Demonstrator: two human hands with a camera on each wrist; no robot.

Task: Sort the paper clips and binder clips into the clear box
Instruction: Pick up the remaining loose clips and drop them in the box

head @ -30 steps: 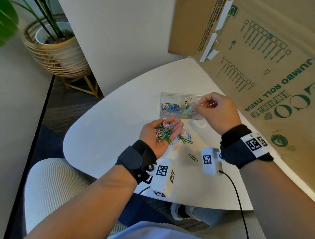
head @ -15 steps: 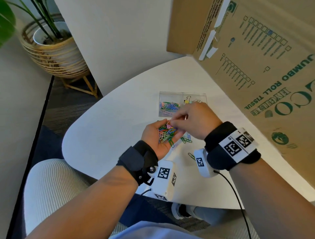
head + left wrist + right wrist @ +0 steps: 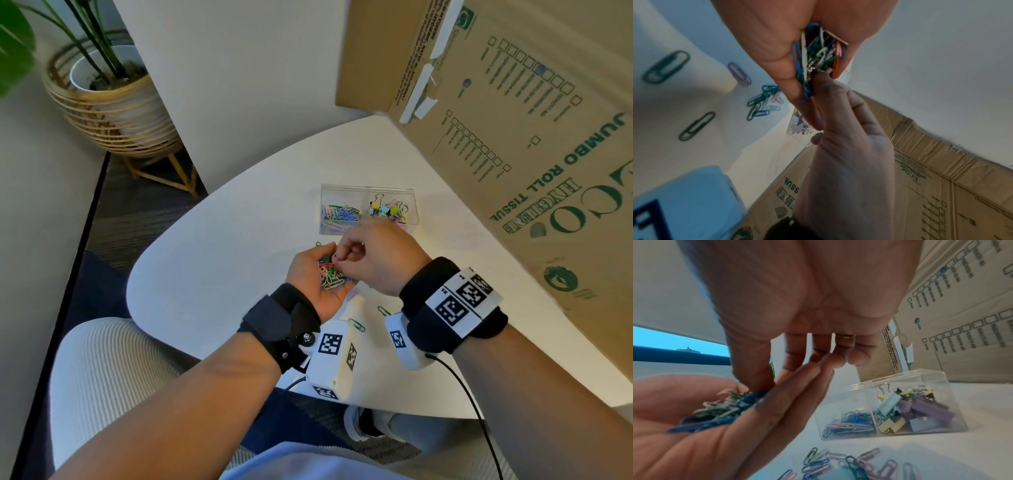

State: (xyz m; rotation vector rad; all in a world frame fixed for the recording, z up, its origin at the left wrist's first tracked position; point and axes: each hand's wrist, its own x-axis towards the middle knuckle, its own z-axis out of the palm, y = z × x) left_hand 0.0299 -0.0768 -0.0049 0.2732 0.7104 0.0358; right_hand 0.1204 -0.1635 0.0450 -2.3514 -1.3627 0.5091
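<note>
My left hand lies palm up over the white table, fingers nearly straight, carrying a pile of coloured paper clips. My right hand reaches into that pile from the right, thumb and forefinger pinching a clip. The clear box stands just beyond the hands. Its left compartment holds paper clips, its right one binder clips. Loose paper clips lie on the table under and near the hands.
A large cardboard box leans over the table's right side, close behind the clear box. A potted plant in a woven basket stands on the floor at the far left. The table's curved front edge runs just under my wrists.
My right hand left the clear box, came back to the left palm and now pinches into the pile. The left hand has stayed in place with its clips.
</note>
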